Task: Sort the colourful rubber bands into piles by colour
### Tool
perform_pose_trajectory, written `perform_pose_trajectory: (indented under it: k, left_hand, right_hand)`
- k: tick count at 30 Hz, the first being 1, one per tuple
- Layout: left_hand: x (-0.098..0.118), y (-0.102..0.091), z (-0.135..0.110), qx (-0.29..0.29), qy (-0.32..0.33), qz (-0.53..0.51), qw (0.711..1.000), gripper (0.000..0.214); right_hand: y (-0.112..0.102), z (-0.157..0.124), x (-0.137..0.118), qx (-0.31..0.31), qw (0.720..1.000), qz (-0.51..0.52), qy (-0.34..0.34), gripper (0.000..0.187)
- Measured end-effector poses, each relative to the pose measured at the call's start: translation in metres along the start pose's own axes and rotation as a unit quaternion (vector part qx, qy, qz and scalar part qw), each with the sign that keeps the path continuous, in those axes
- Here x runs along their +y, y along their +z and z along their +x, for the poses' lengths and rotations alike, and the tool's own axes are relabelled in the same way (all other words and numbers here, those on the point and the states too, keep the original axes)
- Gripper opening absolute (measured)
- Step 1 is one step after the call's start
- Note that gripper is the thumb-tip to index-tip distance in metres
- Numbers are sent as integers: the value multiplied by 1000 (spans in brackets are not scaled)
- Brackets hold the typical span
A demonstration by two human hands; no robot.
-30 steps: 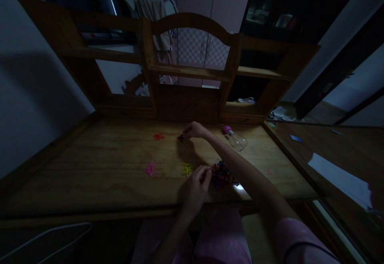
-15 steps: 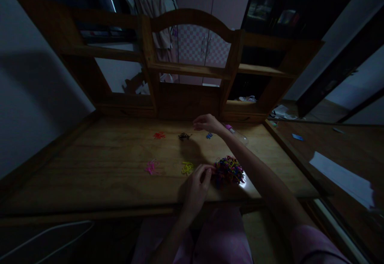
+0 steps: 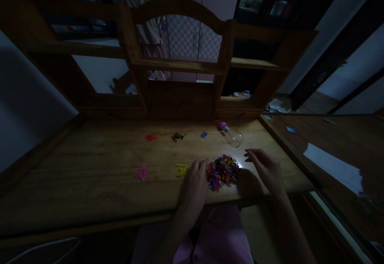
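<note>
Apparently sorting is early: a red pile [image 3: 151, 137], black pile [image 3: 177, 137], blue pile [image 3: 204, 135], pink pile [image 3: 143, 173] and yellow pile [image 3: 181, 171] lie apart on the desk [image 3: 99, 156]; a mixed heap [image 3: 223, 172] remains between the loosely spread right hand [image 3: 267, 170] and the left hand [image 3: 195, 180], whose grip I cannot tell.

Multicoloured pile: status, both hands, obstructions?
Left hand at left edge of multicoloured pile, contact unclear. Right hand apart, to its right. Clear pink-topped bottle lies beyond, not blocking.
</note>
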State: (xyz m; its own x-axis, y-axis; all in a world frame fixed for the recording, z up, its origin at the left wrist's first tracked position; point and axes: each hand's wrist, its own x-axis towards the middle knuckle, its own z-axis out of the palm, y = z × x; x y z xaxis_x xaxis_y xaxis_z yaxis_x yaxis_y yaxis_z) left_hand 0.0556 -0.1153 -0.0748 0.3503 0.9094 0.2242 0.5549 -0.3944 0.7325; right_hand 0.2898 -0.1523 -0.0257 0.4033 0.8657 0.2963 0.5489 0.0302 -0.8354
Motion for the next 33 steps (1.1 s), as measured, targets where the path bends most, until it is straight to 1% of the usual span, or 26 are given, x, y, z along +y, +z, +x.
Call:
perform_pose_trajectory:
  k: [3, 6, 9, 12, 14, 18, 21, 26, 29, 33]
  left_hand:
    - [-5, 5, 11, -36, -2, -3, 999, 51]
    - [-7, 8, 20, -57, 1, -11, 998, 47]
    - [-4, 8, 26, -54, 13, 9, 998, 39]
    - [2, 7, 30, -44, 33, 35, 998, 27]
    - [6, 8, 33, -47, 39, 49, 997, 21]
    - [8, 14, 34, -58, 38, 80, 994, 18]
    - [6, 17, 34, -60, 43, 80, 994, 14]
    - [4, 18, 34, -51, 40, 60, 996, 3]
    - [6, 16, 35, -42, 39, 41, 998, 2]
    - [9, 9, 35, -46, 12, -11, 999, 3]
  right_hand:
    - [0, -14, 16, 27, 999, -25, 29, 30]
    - [-2, -22, 25, 35, 998, -9, 55, 30]
    - [-5, -24, 36, 29, 994, 45, 94, 31]
    - [-7, -24, 45, 55, 987, 95, 118, 33]
    - [-7, -23, 49, 61, 984, 112, 125, 34]
    - [-7, -23, 50, 46, 982, 128, 128, 33]
    - [-7, -23, 48, 39, 982, 135, 125, 30]
    - [-7, -23, 47, 33, 982, 138, 125, 29]
    - [-7, -23, 45, 29, 982, 137, 127, 28]
    - [-7, -23, 44, 23, 982, 137, 129, 29]
